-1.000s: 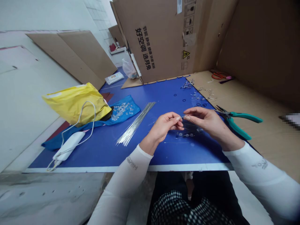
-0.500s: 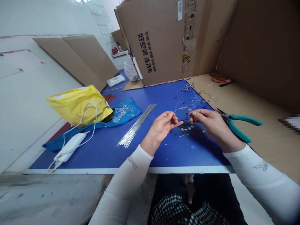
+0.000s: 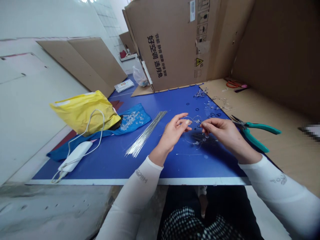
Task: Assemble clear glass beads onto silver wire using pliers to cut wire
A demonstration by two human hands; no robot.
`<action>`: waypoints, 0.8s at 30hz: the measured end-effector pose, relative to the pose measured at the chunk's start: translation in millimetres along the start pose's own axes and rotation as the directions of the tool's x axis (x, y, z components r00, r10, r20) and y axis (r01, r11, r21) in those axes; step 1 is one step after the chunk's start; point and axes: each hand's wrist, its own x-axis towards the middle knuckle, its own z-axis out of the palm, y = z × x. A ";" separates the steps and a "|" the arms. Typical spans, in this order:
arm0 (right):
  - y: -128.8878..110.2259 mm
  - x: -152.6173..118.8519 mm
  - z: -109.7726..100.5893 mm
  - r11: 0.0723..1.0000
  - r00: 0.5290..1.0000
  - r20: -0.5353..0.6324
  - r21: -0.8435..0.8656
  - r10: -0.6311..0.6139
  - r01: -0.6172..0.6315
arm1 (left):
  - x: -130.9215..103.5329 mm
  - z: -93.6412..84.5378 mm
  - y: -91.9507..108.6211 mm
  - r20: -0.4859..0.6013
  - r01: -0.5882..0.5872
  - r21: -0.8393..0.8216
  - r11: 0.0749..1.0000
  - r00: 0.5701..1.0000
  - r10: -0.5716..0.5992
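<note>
Thin, springy wire strung with clear beads (image 3: 197,143) curves in loops between my hands, above the blue tabletop. My right hand (image 3: 222,131) pinches the beaded wire between thumb and forefinger. Opposite it, my left hand (image 3: 175,131) has its fingers curled, thumb against the wire near the fingertips. Several black rings (image 3: 215,115) lie just past the hands. To the left of my left hand rests a bundle of straight silvery wires (image 3: 147,133). Pliers with green handles (image 3: 260,126) lie beside my right wrist.
Clear beads (image 3: 131,120) sit on a blue bag (image 3: 142,111), next to a yellow bag (image 3: 85,110). A white power strip (image 3: 75,156) with its cord lies at left. More beaded wire pieces (image 3: 218,103) and orange scissors (image 3: 233,84) are farther right. A large carton (image 3: 175,43) stands behind.
My left hand has turned, its forefinger rising from pointing right to curling above the thumb. The beaded wire loops have shifted and drooped slightly. My right hand stays almost in place.
</note>
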 end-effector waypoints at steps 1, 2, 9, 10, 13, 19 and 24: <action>-1.4 -0.9 0.3 0.999 1.000 0.027 -0.031 -0.007 0.008 | 0.5 -0.1 -1.0 0.020 -0.016 0.014 1.000 1.000 0.016; -2.8 -1.8 0.8 0.998 0.999 0.051 -0.054 -0.010 0.012 | 1.2 -0.3 -2.1 0.034 -0.026 0.019 0.999 0.999 0.026; -6.4 -3.3 4.2 0.995 0.998 0.061 -0.103 0.006 0.001 | 5.5 -0.2 -6.8 -0.054 -0.004 -0.037 0.999 0.999 0.002; -5.9 -3.1 4.4 0.995 0.998 0.057 -0.099 0.006 -0.001 | 5.4 0.2 -6.6 -0.063 -0.003 -0.051 0.999 0.998 -0.001; -4.3 -2.8 4.5 0.997 0.998 0.054 -0.073 0.012 -0.008 | 4.2 0.6 -5.1 -0.078 0.021 -0.090 0.996 0.997 -0.028; -1.1 -1.4 3.6 0.998 0.993 0.100 0.009 0.062 -0.063 | 1.1 -3.6 -1.7 0.046 0.013 0.036 0.999 0.999 -0.015; 0.4 0.1 3.9 0.972 0.980 0.157 0.182 0.120 -0.148 | 2.7 -3.6 -6.2 0.151 0.001 0.120 0.993 0.988 -0.019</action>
